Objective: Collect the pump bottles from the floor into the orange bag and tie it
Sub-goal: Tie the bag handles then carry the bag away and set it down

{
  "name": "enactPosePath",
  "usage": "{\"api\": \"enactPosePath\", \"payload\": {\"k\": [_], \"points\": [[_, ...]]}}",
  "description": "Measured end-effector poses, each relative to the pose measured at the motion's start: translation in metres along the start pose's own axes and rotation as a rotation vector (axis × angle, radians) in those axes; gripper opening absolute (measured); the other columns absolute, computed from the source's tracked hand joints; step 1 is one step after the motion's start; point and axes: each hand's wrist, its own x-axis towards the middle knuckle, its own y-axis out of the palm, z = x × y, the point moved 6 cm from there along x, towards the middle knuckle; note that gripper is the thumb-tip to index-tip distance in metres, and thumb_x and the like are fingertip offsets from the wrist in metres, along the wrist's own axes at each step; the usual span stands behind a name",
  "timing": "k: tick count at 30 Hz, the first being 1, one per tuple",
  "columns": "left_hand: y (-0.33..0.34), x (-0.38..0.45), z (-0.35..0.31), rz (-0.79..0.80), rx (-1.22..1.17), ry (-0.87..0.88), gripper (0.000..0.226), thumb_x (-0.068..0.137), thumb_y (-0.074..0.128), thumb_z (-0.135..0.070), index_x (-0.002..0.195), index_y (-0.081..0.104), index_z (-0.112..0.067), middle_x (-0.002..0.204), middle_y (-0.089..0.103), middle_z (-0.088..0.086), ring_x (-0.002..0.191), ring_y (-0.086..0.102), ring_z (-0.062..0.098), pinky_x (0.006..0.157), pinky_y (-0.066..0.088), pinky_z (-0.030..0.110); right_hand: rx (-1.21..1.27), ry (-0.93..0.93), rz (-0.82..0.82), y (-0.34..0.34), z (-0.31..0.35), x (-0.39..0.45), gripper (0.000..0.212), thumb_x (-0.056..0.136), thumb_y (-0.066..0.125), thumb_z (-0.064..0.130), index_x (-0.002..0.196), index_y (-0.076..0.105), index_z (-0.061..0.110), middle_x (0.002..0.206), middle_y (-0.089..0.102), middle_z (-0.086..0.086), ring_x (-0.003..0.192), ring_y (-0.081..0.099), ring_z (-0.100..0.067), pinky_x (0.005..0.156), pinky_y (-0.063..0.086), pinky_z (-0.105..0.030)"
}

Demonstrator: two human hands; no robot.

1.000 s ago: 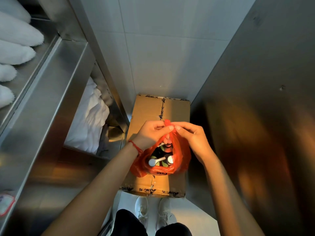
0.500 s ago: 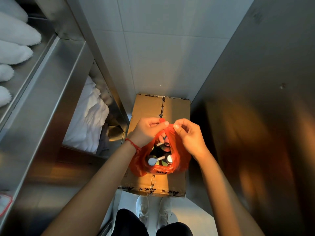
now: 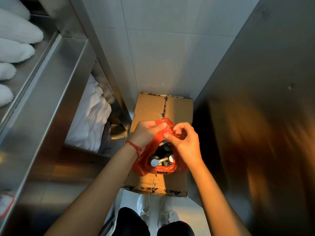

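The orange bag stands on a taped cardboard box in the head view. Through its mouth I see pump bottles with silver pump heads and dark bodies. My left hand pinches one bag handle at the top of the bag. My right hand grips the other handle, and the two handles cross between my fingers just above the bottles. The lower parts of the bottles are hidden inside the bag.
A steel shelf unit runs along the left, with white rolled towels on top and folded white cloth below. A steel wall closes the right side. My white shoes stand just before the box.
My hands have drawn the two bag handles together and crossed them. The right hand has curled over the left-hand handle, and the bag mouth has narrowed.
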Motion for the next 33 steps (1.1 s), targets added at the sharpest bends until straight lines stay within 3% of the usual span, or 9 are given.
{"api": "enactPosePath", "payload": {"k": [2,5,7,12,15,19,22,27,33], "points": [[-0.001,-0.001,-0.004,0.006,0.053,0.037,0.011,0.084,0.062,-0.017,0.076,0.069,-0.016,0.068,0.067,0.0,0.061,0.061,0.009,0.063,0.05,0.021,-0.08,0.002,0.026,-0.001,-0.002,0.005,0.044,0.062,0.08,0.027,0.092,0.053,0.044,0.098,0.059,0.004,0.096,0.051,-0.006,0.084,0.037,-0.012],[-0.005,-0.001,-0.011,0.02,0.115,0.105,0.017,0.083,0.064,-0.016,0.069,0.069,-0.025,0.06,0.068,-0.008,0.06,0.062,0.004,0.065,0.05,0.021,-0.144,0.036,0.152,0.005,-0.011,0.013,0.032,0.059,0.075,0.048,0.089,0.062,0.048,0.089,0.069,0.005,0.094,0.061,-0.016,0.088,0.048,-0.035],[-0.007,0.0,-0.013,0.01,0.173,0.143,0.019,0.081,0.066,-0.015,0.066,0.069,-0.027,0.058,0.067,-0.009,0.061,0.061,0.005,0.067,0.05,0.024,-0.104,0.117,0.207,0.008,-0.015,0.015,0.014,0.062,0.077,0.041,0.069,0.069,0.033,0.074,0.071,0.001,0.075,0.064,-0.016,0.079,0.052,-0.042],[-0.009,-0.002,-0.01,-0.053,0.229,0.194,0.018,0.079,0.067,-0.013,0.068,0.068,-0.027,0.064,0.066,-0.011,0.062,0.062,0.002,0.067,0.05,0.021,0.052,0.241,0.316,0.016,-0.018,0.013,0.021,0.073,0.074,0.02,0.053,0.07,0.023,0.054,0.066,0.006,0.058,0.057,-0.008,0.061,0.045,-0.023],[-0.01,-0.002,-0.005,-0.091,0.202,0.181,0.016,0.078,0.067,-0.012,0.07,0.068,-0.026,0.067,0.066,-0.011,0.06,0.061,-0.004,0.068,0.049,0.017,0.152,0.319,0.263,0.014,-0.022,0.012,0.019,0.077,0.069,0.011,0.059,0.07,0.016,0.053,0.064,0.002,0.055,0.056,-0.011,0.058,0.046,-0.022],[-0.007,-0.002,-0.001,-0.116,0.165,0.14,0.013,0.078,0.067,-0.011,0.07,0.067,-0.022,0.071,0.067,-0.003,0.07,0.063,0.012,0.074,0.05,0.027,0.252,0.427,0.215,0.016,-0.031,0.011,0.033,0.078,0.067,0.008,0.046,0.065,0.016,0.046,0.06,0.001,0.054,0.053,-0.02,0.067,0.047,-0.04],[-0.003,-0.003,-0.004,-0.12,0.151,0.145,0.016,0.078,0.067,-0.01,0.068,0.064,-0.023,0.069,0.066,-0.003,0.067,0.062,0.011,0.069,0.05,0.022,0.25,0.458,0.159,0.014,-0.032,0.01,0.031,0.077,0.068,0.01,0.047,0.065,0.016,0.051,0.062,-0.003,0.057,0.055,-0.025,0.072,0.049,-0.047],[-0.005,-0.002,0.0,-0.146,0.117,0.125,0.012,0.081,0.064,-0.013,0.07,0.065,-0.019,0.067,0.066,-0.002,0.063,0.06,0.01,0.063,0.049,0.018,0.118,0.323,0.081,0.008,-0.028,0.012,0.025,0.075,0.064,0.006,0.052,0.065,0.016,0.055,0.061,-0.005,0.059,0.054,-0.018,0.062,0.044,-0.032],[-0.004,-0.001,0.001,-0.083,0.109,0.088,0.01,0.084,0.06,-0.011,0.075,0.064,-0.013,0.053,0.067,-0.004,0.053,0.064,0.006,0.059,0.051,0.018,-0.118,0.174,0.008,0.004,-0.027,0.012,0.015,0.072,0.063,0.015,0.057,0.064,0.012,0.065,0.067,-0.02,0.06,0.055,-0.015,0.063,0.049,-0.035]]}}
